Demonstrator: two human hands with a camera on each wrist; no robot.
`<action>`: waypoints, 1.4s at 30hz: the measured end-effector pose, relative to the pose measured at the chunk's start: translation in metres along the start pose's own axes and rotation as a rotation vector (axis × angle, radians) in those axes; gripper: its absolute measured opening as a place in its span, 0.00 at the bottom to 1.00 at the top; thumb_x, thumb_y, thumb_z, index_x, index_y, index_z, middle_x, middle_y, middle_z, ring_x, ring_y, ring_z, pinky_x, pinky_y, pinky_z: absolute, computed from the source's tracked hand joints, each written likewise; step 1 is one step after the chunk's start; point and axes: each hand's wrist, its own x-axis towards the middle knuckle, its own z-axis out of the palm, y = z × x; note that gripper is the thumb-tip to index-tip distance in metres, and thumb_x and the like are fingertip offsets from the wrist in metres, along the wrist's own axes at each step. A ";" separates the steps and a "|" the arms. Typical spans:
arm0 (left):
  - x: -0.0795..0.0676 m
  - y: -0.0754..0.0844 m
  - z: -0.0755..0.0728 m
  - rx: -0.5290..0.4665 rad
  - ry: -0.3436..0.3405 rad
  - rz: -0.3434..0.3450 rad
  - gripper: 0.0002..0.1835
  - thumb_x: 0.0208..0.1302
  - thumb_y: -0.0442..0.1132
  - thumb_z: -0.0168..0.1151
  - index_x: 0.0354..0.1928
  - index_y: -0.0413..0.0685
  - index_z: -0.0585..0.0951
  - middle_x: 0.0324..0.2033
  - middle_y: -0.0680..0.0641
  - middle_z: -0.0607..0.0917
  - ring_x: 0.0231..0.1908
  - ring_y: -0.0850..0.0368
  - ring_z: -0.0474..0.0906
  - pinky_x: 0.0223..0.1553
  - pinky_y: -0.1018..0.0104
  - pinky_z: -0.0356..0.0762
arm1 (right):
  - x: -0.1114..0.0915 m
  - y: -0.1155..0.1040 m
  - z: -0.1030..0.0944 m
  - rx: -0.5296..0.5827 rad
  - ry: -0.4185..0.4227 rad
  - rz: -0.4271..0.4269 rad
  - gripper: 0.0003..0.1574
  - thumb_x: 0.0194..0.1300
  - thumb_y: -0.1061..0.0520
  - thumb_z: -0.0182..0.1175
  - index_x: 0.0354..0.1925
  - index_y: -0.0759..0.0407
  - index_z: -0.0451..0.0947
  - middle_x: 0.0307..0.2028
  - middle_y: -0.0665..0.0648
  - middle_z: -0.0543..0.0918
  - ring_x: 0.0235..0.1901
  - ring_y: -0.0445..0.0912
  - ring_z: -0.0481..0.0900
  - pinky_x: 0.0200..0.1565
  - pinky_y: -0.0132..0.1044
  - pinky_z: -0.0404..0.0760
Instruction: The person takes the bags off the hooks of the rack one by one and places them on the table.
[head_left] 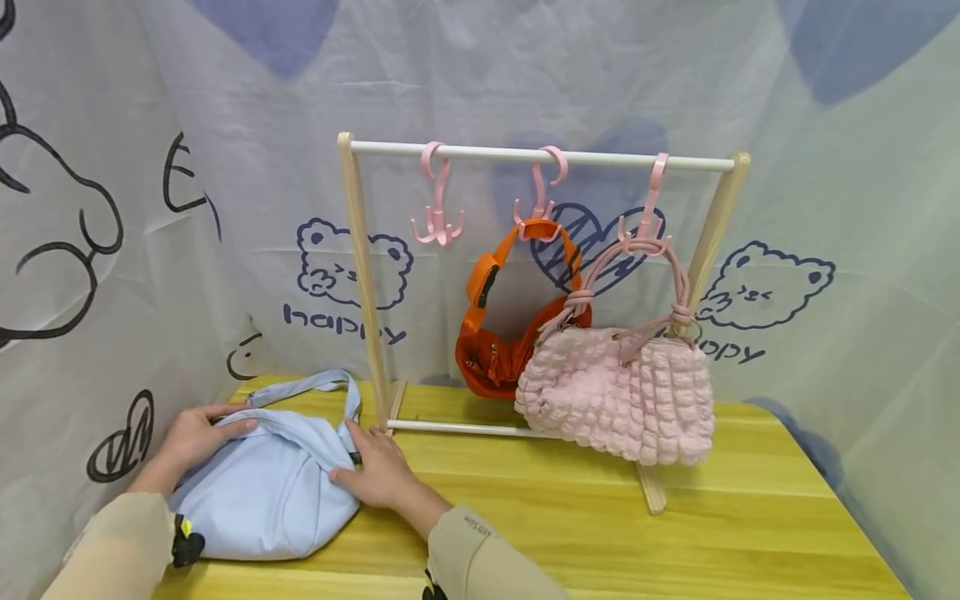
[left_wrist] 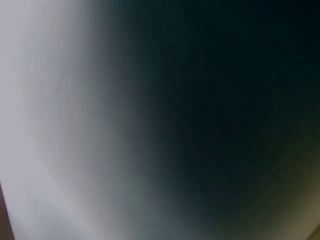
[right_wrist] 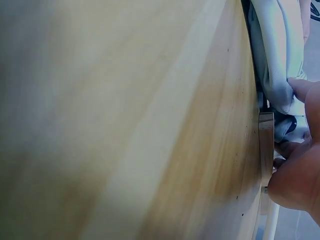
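A light blue shoulder bag [head_left: 262, 500] lies on the table at the left, its strap [head_left: 330, 380] looped out behind it. My left hand [head_left: 197, 442] holds the bag's upper left edge, thumb and forefinger reaching along the top. At the other end, my right hand [head_left: 381, 471] grips the side near the strap's base, with the thumb on the front fabric. The right wrist view shows that thumb against the pale bag [right_wrist: 282, 60] and the other fingers curled beside it. Dark blur fills most of the left wrist view.
A wooden rack with a white rail [head_left: 495, 153] stands behind my right hand. From it hang three pink hooks; the left hook [head_left: 437, 200] carries nothing. An orange waist bag [head_left: 495, 358] hangs from the middle one, a pink puffy handbag [head_left: 622, 392] from the right one.
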 end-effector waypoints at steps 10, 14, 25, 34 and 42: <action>-0.007 0.001 -0.001 -0.029 -0.011 0.004 0.43 0.70 0.61 0.65 0.71 0.30 0.71 0.71 0.20 0.63 0.69 0.19 0.58 0.67 0.28 0.61 | -0.001 0.000 -0.005 0.040 0.018 -0.015 0.50 0.69 0.42 0.66 0.81 0.50 0.59 0.74 0.56 0.71 0.75 0.55 0.64 0.74 0.45 0.65; -0.013 0.004 0.000 -0.012 0.014 0.046 0.41 0.71 0.58 0.66 0.70 0.30 0.72 0.69 0.20 0.65 0.69 0.19 0.59 0.66 0.28 0.62 | -0.003 0.001 -0.008 0.114 0.024 -0.013 0.49 0.70 0.45 0.67 0.81 0.52 0.60 0.73 0.55 0.72 0.74 0.53 0.67 0.73 0.41 0.67; -0.031 0.026 -0.004 0.019 0.003 0.060 0.42 0.74 0.60 0.61 0.74 0.31 0.68 0.72 0.20 0.60 0.71 0.18 0.54 0.67 0.25 0.58 | -0.020 0.008 -0.023 0.365 0.111 0.060 0.42 0.70 0.51 0.66 0.79 0.43 0.65 0.75 0.53 0.70 0.73 0.51 0.67 0.73 0.47 0.67; -0.050 0.046 0.002 -0.099 0.024 0.039 0.46 0.74 0.64 0.58 0.77 0.35 0.63 0.74 0.23 0.59 0.72 0.20 0.53 0.67 0.24 0.55 | -0.031 0.008 -0.041 0.481 0.191 -0.008 0.42 0.73 0.53 0.65 0.80 0.45 0.63 0.74 0.54 0.71 0.71 0.53 0.71 0.70 0.53 0.72; -0.061 0.065 0.016 -0.096 0.048 0.077 0.43 0.76 0.64 0.55 0.78 0.37 0.63 0.75 0.27 0.62 0.73 0.21 0.54 0.67 0.25 0.57 | -0.040 0.008 -0.051 0.545 0.247 -0.034 0.40 0.73 0.53 0.65 0.79 0.46 0.65 0.74 0.57 0.72 0.70 0.54 0.73 0.68 0.53 0.74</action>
